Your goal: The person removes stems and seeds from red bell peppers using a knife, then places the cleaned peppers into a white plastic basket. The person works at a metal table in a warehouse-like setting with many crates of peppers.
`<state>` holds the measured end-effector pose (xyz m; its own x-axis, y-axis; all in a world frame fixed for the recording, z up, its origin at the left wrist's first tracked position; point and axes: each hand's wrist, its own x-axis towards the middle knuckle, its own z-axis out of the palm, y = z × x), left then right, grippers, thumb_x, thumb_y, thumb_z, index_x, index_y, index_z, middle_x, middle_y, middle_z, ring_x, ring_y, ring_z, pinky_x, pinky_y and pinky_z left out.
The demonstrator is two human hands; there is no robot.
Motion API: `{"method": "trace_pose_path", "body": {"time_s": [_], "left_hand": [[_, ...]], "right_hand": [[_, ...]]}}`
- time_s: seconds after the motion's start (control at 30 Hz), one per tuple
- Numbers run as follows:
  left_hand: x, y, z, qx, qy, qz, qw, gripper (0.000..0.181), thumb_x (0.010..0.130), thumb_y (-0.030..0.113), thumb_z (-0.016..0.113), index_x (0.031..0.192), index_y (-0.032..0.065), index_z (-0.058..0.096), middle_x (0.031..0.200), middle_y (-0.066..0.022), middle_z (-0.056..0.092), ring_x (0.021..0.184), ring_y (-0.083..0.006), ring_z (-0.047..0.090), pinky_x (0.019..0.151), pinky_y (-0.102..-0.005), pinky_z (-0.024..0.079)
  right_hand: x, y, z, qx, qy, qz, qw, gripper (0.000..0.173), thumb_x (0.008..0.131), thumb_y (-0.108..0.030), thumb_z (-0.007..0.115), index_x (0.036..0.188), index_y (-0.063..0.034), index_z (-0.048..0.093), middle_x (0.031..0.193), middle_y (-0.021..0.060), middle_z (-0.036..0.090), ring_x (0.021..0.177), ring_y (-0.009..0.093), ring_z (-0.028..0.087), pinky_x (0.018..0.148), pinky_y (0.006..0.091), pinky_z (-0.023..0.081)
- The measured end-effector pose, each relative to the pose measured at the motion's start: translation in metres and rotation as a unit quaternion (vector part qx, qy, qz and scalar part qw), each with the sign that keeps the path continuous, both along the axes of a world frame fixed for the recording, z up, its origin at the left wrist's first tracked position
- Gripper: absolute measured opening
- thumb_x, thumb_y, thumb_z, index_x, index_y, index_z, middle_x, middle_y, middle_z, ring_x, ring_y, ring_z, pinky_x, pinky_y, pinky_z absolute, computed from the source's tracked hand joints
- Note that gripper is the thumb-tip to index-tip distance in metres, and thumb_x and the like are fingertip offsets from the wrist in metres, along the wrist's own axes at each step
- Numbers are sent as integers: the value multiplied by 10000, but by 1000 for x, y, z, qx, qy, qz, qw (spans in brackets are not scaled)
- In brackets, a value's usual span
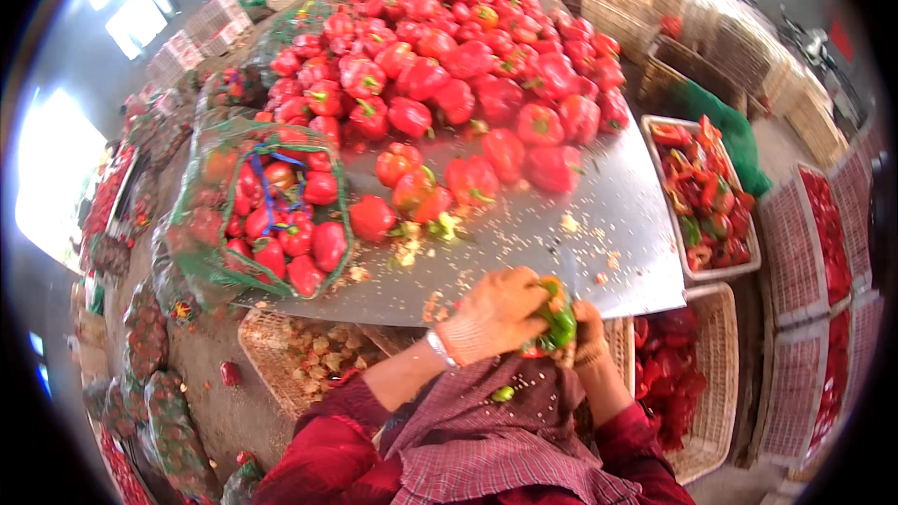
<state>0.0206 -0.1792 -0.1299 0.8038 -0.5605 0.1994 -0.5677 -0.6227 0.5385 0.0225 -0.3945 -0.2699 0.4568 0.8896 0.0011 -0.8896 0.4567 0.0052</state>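
Note:
A bell pepper, mostly green with orange-red patches, is held between my two gloved hands just over the near edge of the metal table. My left hand, in an orange knit glove, grips its left side. Against the right side press the fingers of my right hand, gloved the same way. A faint pale streak rises above that hand; whether it is a knife blade I cannot tell. Below, a small green pepper piece and scattered seeds lie on my apron.
Red bell peppers are heaped on the table's far side. A green mesh bag of peppers lies at left. Pepper pieces fill a white crate at right. Below the table stand a crate of cores and a crate of red peppers.

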Motion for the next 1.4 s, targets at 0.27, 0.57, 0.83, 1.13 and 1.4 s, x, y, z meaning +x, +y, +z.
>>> {"method": "trace_pose_path", "body": {"time_s": [0.27,0.57,0.83,1.13,1.4], "left_hand": [[48,100,-42,-41,-57,328,942,258,776,169,737,986,40,661,966,-132,657,878,-318,652,757,-389,535],[182,196,-67,-3,265,301,916,637,731,416,733,1241,61,590,1125,-157,672,1081,-269,630,925,-344,482],[98,125,-110,-164,177,383,892,782,778,471,734,1364,25,468,1269,-212,580,1147,-290,583,991,-372,449],[87,85,-100,-340,312,398,793,374,842,345,615,1107,81,611,977,-70,653,888,-181,632,661,-380,507],[77,99,-74,-591,587,91,546,435,880,545,422,1091,230,635,899,-22,677,617,-192,586,407,-309,268]], "right_hand": [[40,-101,100,-465,-128,-338,808,324,939,-297,585,1110,-23,608,907,109,694,538,156,628,365,206,464],[161,-235,83,-694,-81,-396,596,327,871,-443,636,742,-145,589,512,7,487,334,117,374,294,255,267],[93,-1,73,-605,-203,-297,710,497,920,-264,589,1367,-98,449,764,33,563,496,132,558,397,270,472],[62,100,64,-563,-199,-212,774,480,884,-234,640,1324,-104,497,777,23,581,471,109,509,376,253,411],[53,63,75,-362,-111,-249,892,495,939,-234,546,1376,-30,437,990,137,663,479,86,515,383,239,480]]}}
